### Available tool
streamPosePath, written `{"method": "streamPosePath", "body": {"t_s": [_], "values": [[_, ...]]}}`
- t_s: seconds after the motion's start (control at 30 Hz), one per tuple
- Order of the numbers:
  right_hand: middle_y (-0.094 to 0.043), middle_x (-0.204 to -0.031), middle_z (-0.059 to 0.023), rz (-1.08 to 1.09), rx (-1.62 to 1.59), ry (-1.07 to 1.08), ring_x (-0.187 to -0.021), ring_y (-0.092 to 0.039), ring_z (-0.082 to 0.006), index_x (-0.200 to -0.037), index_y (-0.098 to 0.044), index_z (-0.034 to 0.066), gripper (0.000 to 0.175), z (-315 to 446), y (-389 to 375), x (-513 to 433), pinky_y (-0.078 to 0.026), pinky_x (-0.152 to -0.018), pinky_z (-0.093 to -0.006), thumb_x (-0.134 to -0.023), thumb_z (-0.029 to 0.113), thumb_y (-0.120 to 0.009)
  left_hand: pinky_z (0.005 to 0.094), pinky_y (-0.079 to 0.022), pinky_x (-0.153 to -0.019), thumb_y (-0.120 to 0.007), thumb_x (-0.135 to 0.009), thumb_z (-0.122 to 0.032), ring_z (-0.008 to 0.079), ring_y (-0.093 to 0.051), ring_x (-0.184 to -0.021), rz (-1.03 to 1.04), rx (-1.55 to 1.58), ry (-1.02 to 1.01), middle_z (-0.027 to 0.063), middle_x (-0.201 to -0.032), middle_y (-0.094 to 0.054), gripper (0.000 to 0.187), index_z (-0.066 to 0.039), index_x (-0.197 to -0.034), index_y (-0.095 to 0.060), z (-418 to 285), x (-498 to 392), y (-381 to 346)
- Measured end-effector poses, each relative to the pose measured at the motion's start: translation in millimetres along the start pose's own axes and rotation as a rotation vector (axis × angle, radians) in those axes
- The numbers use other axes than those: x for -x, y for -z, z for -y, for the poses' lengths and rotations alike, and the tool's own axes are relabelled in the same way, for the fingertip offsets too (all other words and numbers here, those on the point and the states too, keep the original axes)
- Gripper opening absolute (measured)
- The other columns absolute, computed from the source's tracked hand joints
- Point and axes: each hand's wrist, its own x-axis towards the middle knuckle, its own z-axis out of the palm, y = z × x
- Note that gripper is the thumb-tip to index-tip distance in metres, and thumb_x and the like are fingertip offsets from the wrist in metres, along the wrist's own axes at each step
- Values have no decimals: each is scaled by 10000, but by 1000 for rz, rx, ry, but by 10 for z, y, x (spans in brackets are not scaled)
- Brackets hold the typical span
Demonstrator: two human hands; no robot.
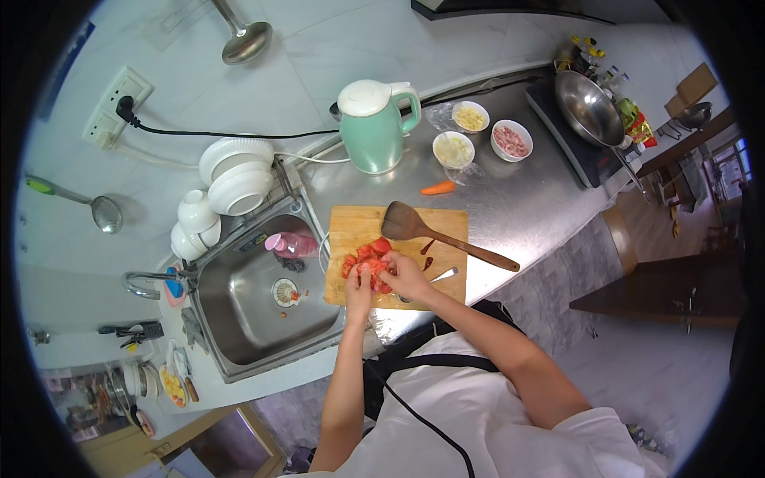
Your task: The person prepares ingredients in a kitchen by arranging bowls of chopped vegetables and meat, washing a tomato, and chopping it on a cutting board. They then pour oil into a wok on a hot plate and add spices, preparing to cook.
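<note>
A heap of chopped tomato (360,256) lies on the bamboo cutting board (352,218), by its left edge. My left hand (358,294) reaches into the near side of the heap, thumb and fingers on red pieces. From the right, my right hand (409,276) pinches at the same tomato, close to my left fingertips. A brown wooden spatula (403,221) rests across the board, its handle past the right edge. Two dark red pieces, seemingly dried chillies (428,263), lie below it. A metal spoon (445,275) is partly hidden under my right wrist.
Left of the board is a steel sink (239,322) holding a pink bottle (293,245). Behind stand a green kettle (372,140), a carrot piece (438,188), and bowls of minced meat (511,141), pale slices (453,150) and chopped yellow bits (470,118). A frying pan (588,107) sits on a cooktop (556,128).
</note>
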Motion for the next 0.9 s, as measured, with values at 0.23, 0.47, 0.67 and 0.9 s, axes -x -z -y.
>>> {"method": "streamPosePath", "body": {"t_s": [0.23,0.47,0.67,0.9], "values": [[-638,-858,-241,4,340,233,-781,-641,-417,-948,-590,-22,254,149,39,45,-516,-684,-450,-779,142,-686,178,-403,-539,-512,-1031,-233,30,-485,-619,24,12,82,-31,-837,-619,203,-77,-1053,-640,68,-28,163],[-622,-774,-200,63,169,228,-696,-630,-350,-891,-577,-16,196,236,16,11,-489,-624,-420,-788,118,-677,196,-357,-481,-521,-1015,-215,67,-473,-559,17,400,452,-7,-743,-570,171,-85,-950,-611,-126,44,265],[-602,-701,-164,204,-41,112,-626,-606,-245,-830,-592,-23,155,43,45,-81,-465,-576,-346,-794,110,-664,201,-342,-453,-496,-1013,-223,74,-398,-522,206,552,585,-11,-696,-495,177,-86,-913,-544,-262,54,360],[-636,-796,-177,150,549,433,-761,-648,-365,-927,-631,4,193,40,113,-52,-522,-678,-452,-814,158,-655,198,-323,-441,-502,-1005,-209,78,-368,-496,253,283,597,-2,-685,-483,185,-68,-892,-538,-287,63,387]]}}
